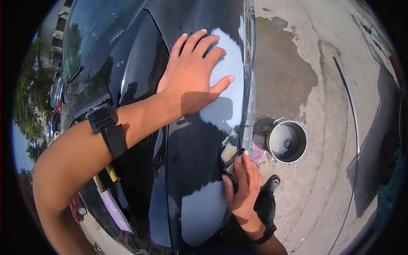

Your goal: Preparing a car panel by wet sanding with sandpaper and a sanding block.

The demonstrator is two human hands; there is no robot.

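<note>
My left hand (191, 74) lies flat with fingers spread on the black car fender (187, 161), partly over a smooth light-grey patch (233, 55). A black strap (108, 127) circles that forearm. Lower down, at the fender's outer edge, my right hand (244, 182) has its fingers wrapped round a dark sanding block (230, 169), pressed to the panel. Just above the block shows a small cream-coloured filler spot (229, 151) with a scraped rim. Below it, nearer me, is another grey patch (202, 212). The block's underside is hidden.
A two-handled metal pot (304, 146) of cloudy water stands on the concrete to the right, beside a pinkish sheet (257, 155). A long thin metal strip (350, 100) lies farther right. A purple strip (115, 211) and yellowish pieces (111, 173) rest on the hood at left.
</note>
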